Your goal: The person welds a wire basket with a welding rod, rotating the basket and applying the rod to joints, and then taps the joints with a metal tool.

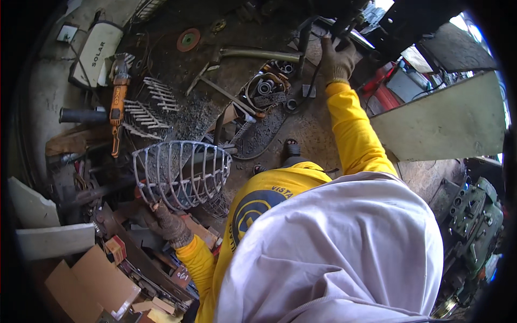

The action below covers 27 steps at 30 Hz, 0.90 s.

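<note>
My left hand (168, 224), in a worn knit glove, grips the lower rim of a round wire basket (183, 171) made of welded steel rods. The basket is held tilted above the cluttered bench. My right hand (336, 58), also gloved, reaches far forward on a yellow sleeve. Its fingers are curled around a black cable (311, 81) below a dark metal frame (344, 19). The cable runs down toward a pile of steel rings and bearings (267, 86).
An orange angle grinder (117, 102) lies left of two welded rod combs (149, 105). A grinding disc (188, 39) and a metal pipe (264, 54) lie farther back. Cardboard boxes (91, 280) sit at lower left, a pale metal sheet (447, 121) at right, and a green engine block (476, 215) below it.
</note>
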Tool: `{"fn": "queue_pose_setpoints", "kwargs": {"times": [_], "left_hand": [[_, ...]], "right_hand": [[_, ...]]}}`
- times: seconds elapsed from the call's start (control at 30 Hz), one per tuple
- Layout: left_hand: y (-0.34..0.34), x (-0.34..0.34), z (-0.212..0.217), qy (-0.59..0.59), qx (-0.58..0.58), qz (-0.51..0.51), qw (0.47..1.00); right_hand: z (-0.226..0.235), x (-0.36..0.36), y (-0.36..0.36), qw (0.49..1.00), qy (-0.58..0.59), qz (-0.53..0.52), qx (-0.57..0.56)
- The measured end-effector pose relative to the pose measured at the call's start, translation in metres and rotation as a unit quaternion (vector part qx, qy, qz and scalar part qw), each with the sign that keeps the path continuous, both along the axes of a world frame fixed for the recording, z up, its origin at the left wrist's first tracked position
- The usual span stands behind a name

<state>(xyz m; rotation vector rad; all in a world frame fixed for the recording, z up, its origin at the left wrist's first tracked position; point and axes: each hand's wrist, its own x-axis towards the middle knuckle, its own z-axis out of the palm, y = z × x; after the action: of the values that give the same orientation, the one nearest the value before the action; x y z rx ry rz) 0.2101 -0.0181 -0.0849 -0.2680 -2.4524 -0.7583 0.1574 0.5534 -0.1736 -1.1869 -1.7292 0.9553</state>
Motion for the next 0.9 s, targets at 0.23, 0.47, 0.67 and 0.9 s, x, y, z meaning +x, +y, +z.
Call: {"fn": "queue_pose_setpoints", "kwargs": {"times": [0.23,0.47,0.67,0.9], "left_hand": [[0.064,0.006,0.028,-0.076,0.304,-0.023,0.949],[0.039,0.011,0.021,-0.137,0.365,-0.010,0.921],[0.036,0.004,0.018,-0.138,0.291,0.020,0.947],[0.037,-0.027,0.024,-0.227,0.175,0.020,0.958]], "right_hand": [[0.006,-0.031,0.088,0.984,-0.156,0.026,0.078],[0.056,-0.031,0.060,0.999,0.032,-0.018,0.040],[0.104,-0.019,0.070,0.976,0.178,0.042,0.118],[0.104,0.036,-0.012,0.854,0.363,0.324,-0.184]]}}
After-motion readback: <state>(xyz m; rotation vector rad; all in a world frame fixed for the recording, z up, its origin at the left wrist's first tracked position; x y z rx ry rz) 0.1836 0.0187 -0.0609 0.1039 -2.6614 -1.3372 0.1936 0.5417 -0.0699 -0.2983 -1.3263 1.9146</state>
